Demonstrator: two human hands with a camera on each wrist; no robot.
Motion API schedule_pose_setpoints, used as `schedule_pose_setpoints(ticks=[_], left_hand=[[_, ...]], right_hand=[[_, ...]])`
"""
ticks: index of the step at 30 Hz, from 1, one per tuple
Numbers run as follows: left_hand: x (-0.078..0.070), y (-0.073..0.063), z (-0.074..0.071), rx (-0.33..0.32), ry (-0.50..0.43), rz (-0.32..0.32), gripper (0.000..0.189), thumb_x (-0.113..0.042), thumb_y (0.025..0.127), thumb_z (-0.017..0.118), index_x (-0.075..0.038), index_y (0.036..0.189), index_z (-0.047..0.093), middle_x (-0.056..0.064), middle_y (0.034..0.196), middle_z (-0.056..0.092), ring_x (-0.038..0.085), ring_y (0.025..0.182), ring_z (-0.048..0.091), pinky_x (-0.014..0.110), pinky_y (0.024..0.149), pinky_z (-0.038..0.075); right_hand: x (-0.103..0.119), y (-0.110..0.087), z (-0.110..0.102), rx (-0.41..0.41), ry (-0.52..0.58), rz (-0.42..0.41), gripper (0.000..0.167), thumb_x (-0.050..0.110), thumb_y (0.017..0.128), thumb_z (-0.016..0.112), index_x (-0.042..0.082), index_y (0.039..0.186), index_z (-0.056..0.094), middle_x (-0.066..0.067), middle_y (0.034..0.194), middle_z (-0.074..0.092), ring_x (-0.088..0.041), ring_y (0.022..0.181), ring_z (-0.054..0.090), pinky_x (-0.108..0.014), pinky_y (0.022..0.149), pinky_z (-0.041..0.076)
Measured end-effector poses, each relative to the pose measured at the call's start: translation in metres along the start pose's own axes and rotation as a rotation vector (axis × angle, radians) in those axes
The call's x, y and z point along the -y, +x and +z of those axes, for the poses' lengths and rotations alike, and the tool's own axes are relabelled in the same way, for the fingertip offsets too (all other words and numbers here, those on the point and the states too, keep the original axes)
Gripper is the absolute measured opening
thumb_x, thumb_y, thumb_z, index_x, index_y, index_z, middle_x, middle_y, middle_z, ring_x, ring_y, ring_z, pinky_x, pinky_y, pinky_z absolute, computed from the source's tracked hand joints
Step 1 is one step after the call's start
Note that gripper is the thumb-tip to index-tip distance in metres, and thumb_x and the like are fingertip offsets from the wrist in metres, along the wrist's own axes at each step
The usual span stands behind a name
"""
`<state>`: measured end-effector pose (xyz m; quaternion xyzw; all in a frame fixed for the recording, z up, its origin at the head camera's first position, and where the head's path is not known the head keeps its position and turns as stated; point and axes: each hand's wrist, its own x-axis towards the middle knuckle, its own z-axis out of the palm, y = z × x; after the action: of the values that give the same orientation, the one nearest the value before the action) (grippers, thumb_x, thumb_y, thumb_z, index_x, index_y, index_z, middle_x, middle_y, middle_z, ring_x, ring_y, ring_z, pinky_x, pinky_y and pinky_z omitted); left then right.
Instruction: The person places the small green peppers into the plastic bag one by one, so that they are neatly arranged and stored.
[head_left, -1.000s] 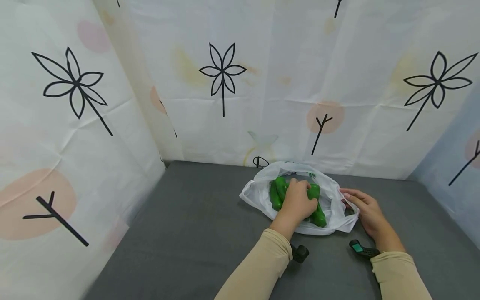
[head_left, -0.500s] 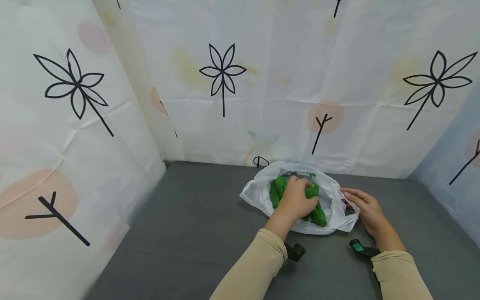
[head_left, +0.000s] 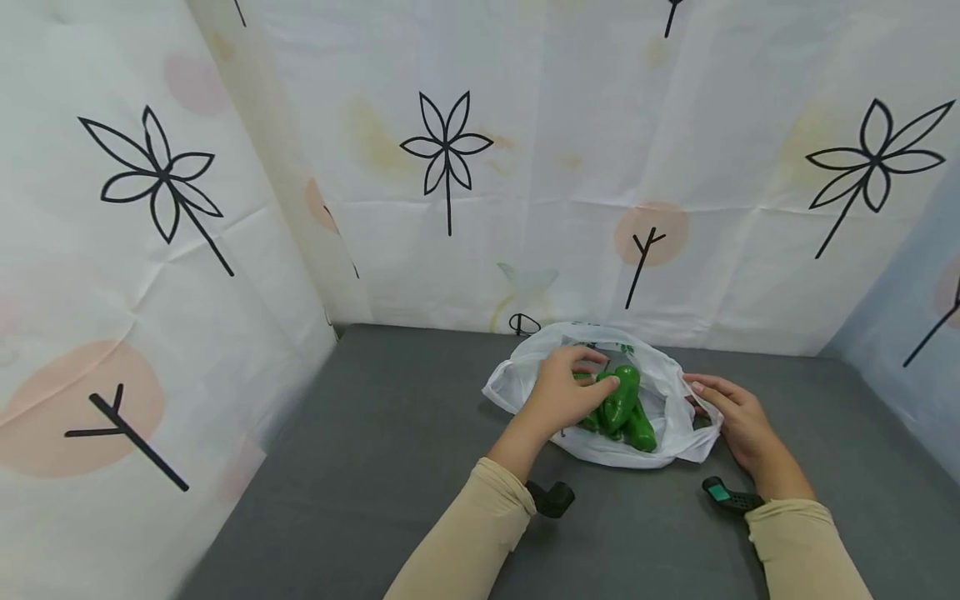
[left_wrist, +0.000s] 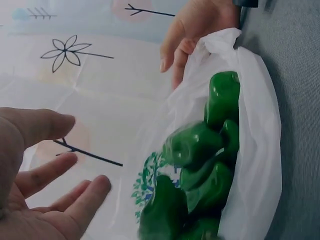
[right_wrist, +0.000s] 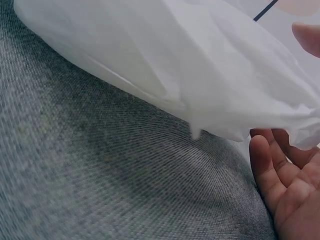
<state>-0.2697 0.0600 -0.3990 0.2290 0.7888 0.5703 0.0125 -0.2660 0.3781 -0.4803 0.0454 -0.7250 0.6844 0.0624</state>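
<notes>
Several glossy green peppers (head_left: 619,400) lie inside a white plastic bag (head_left: 510,377), whose mouth is spread wide. In the left wrist view the peppers (left_wrist: 192,145) are heaped against the bag's wall (left_wrist: 260,150). My left hand (head_left: 562,390) hovers over the left part of the bag's opening, fingers spread and nothing between them, and it hides some peppers in the head view. At the bag's right side my right hand (head_left: 738,421) holds the handle part, fingers curled behind the plastic. The right wrist view shows those fingers (right_wrist: 272,165) under the bag's edge, with the thumb apart.
The bag rests on a grey cloth-covered table (head_left: 390,433), close to its back edge. White patterned fabric (head_left: 360,167) hangs behind and at both sides. A dark wrist strap with a camera (head_left: 551,498) hangs below my left wrist, and another (head_left: 727,493) below my right.
My left hand has let go of the peppers and moved left, its fingers spreading. A pepper in the middle shows more fully. My right hand stays at the bag's side.
</notes>
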Motion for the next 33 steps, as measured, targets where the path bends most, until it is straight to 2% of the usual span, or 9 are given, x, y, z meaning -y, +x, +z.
schedule_pose_setpoints(ticks=[2,7,11,16,20,25,28,30,33], left_hand=[[0.003,-0.002,-0.008,-0.005,-0.032,0.019,0.033,-0.026,0.101,0.075,-0.013,0.13,0.071,0.007,0.145,0.056,0.03,0.13,0.064,0.031,0.104,0.059],[0.012,-0.007,-0.033,-0.016,-0.022,0.051,0.034,-0.024,0.102,0.073,-0.01,0.133,0.069,0.011,0.145,0.054,0.034,0.132,0.063,0.041,0.11,0.057],[0.022,-0.01,-0.052,-0.046,0.004,0.059,0.035,-0.026,0.101,0.074,-0.011,0.132,0.069,0.011,0.145,0.054,0.035,0.131,0.063,0.039,0.11,0.057],[0.033,-0.015,-0.072,-0.083,0.03,0.048,0.034,-0.026,0.101,0.075,-0.012,0.131,0.069,0.008,0.143,0.056,0.03,0.129,0.064,0.035,0.108,0.057],[0.041,-0.018,-0.086,-0.082,0.021,0.058,0.034,-0.022,0.1,0.075,-0.011,0.131,0.069,0.009,0.141,0.057,0.03,0.129,0.065,0.042,0.109,0.057],[0.048,-0.022,-0.102,-0.091,0.022,0.074,0.033,-0.021,0.1,0.076,-0.01,0.13,0.07,0.011,0.138,0.058,0.039,0.131,0.064,0.048,0.11,0.056],[0.052,-0.026,-0.113,-0.106,0.045,0.07,0.032,-0.02,0.1,0.077,-0.011,0.13,0.07,0.011,0.137,0.058,0.041,0.13,0.064,0.052,0.11,0.056],[0.055,-0.028,-0.12,-0.109,0.076,0.066,0.032,-0.02,0.099,0.078,-0.012,0.129,0.071,0.011,0.136,0.059,0.04,0.129,0.064,0.054,0.11,0.055],[0.06,-0.034,-0.13,-0.094,0.172,0.062,0.032,-0.022,0.098,0.079,-0.015,0.129,0.071,0.008,0.137,0.059,0.036,0.129,0.064,0.054,0.109,0.056]], right_hand=[[-0.001,0.001,0.0,-0.001,0.006,0.007,0.022,0.017,0.109,0.063,0.026,0.121,0.079,0.026,0.115,0.07,0.001,0.1,0.068,-0.016,0.081,0.055],[-0.002,0.002,0.001,-0.002,0.015,0.016,0.023,0.017,0.109,0.062,0.027,0.12,0.079,0.026,0.114,0.07,0.001,0.1,0.068,-0.016,0.081,0.055],[-0.001,0.004,0.0,-0.008,0.021,0.021,0.023,0.017,0.109,0.062,0.028,0.119,0.079,0.027,0.113,0.07,0.002,0.099,0.068,-0.016,0.08,0.055],[0.0,0.006,0.0,-0.004,0.014,0.028,0.022,0.018,0.109,0.062,0.028,0.12,0.079,0.027,0.113,0.07,0.003,0.1,0.068,-0.016,0.08,0.055],[0.0,0.006,0.0,-0.004,0.0,0.021,0.022,0.019,0.109,0.063,0.028,0.12,0.079,0.028,0.114,0.069,0.004,0.1,0.067,-0.016,0.08,0.055],[0.0,0.007,-0.001,-0.012,0.0,0.019,0.02,0.02,0.108,0.064,0.027,0.12,0.078,0.026,0.113,0.071,0.002,0.099,0.069,-0.017,0.079,0.057],[0.001,0.008,0.0,-0.043,-0.069,0.038,0.024,0.026,0.108,0.065,0.022,0.13,0.074,0.03,0.113,0.067,0.006,0.103,0.063,-0.016,0.081,0.055],[0.003,0.01,0.002,-0.103,-0.172,0.063,0.035,0.035,0.107,0.066,0.018,0.138,0.069,0.034,0.111,0.063,0.011,0.104,0.057,-0.013,0.083,0.05],[0.008,0.013,0.006,-0.226,-0.334,0.095,0.054,0.044,0.106,0.066,0.009,0.146,0.062,0.037,0.105,0.057,0.013,0.103,0.051,-0.011,0.082,0.045]])
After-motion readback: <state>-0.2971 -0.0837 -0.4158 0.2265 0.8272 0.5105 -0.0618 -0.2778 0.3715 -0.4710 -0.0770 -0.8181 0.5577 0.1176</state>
